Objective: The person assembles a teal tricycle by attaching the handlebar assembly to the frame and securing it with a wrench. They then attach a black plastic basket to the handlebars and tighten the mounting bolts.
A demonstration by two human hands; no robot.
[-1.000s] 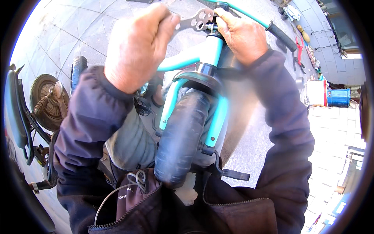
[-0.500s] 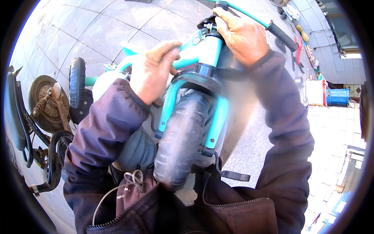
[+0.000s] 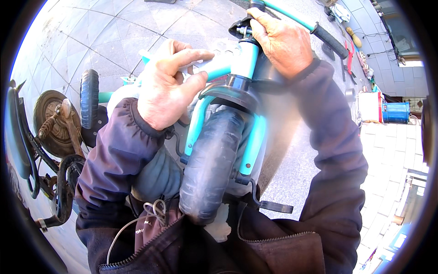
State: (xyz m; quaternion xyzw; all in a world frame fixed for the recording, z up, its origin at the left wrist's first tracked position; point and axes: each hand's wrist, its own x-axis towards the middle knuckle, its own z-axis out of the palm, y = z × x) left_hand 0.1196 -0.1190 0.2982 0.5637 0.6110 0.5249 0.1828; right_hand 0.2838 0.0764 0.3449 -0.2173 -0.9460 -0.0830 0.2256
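Note:
A turquoise child's tricycle stands with its knobby black front wheel [image 3: 212, 164] toward me, between the turquoise fork legs [image 3: 253, 145]. My right hand [image 3: 283, 43] is wrapped round the black handlebar stem [image 3: 257, 5], just above the turquoise head tube [image 3: 247, 59]. My left hand [image 3: 169, 86] is at the turquoise frame tube [image 3: 219, 67] behind the head tube. Its thumb and forefinger are apart, with nothing visible between them; the other fingers are partly hidden. A black crank with a pedal [image 3: 276, 207] sticks out right of the wheel.
A black handlebar grip [image 3: 331, 41] reaches out to the right. At left lie a small black rear wheel [image 3: 90, 98] and a rusty wheel assembly [image 3: 57, 121]. Red-handled pliers [image 3: 350, 59], a mallet [image 3: 354, 38] and a blue container [image 3: 395, 113] are at far right.
My left hand has shifted a little left and its thumb and forefinger have spread apart. My right hand stays on the stem, and the tricycle has hardly moved.

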